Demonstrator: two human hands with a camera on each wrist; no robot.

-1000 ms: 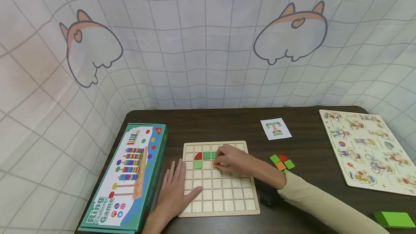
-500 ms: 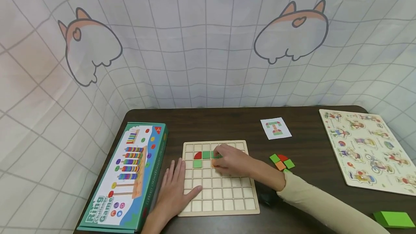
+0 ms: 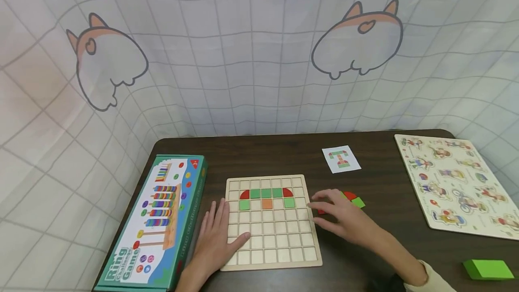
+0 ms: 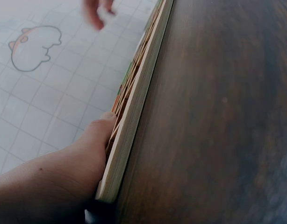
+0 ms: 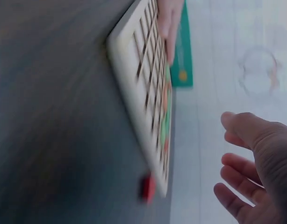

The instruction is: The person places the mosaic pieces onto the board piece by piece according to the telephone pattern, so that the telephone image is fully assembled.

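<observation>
A pale wooden grid board [image 3: 273,255] lies on the dark table. In its upper cells sits a row of green square tiles [image 3: 266,193] with a red quarter-round tile [image 3: 287,192] at each end. Below that row are an orange tile [image 3: 267,203] and two green ones. My left hand [image 3: 216,233] rests on the board's left edge, thumb over the lower cells. Just off the right edge hovers my right hand [image 3: 344,215], fingers spread and holding nothing. It partly hides loose red and green tiles [image 3: 358,202]; a red piece [image 5: 147,187] shows beside the board in the right wrist view.
A white card [image 3: 341,159] with a tile pattern lies behind the loose tiles. To the left is a Ring Challenging Game box [image 3: 162,215]. A picture puzzle board [image 3: 458,184] and a green block [image 3: 488,269] are on the right.
My right hand has let go of the orange tile, which lies in the grid, and has moved right, off the board. The left hand stays in place.
</observation>
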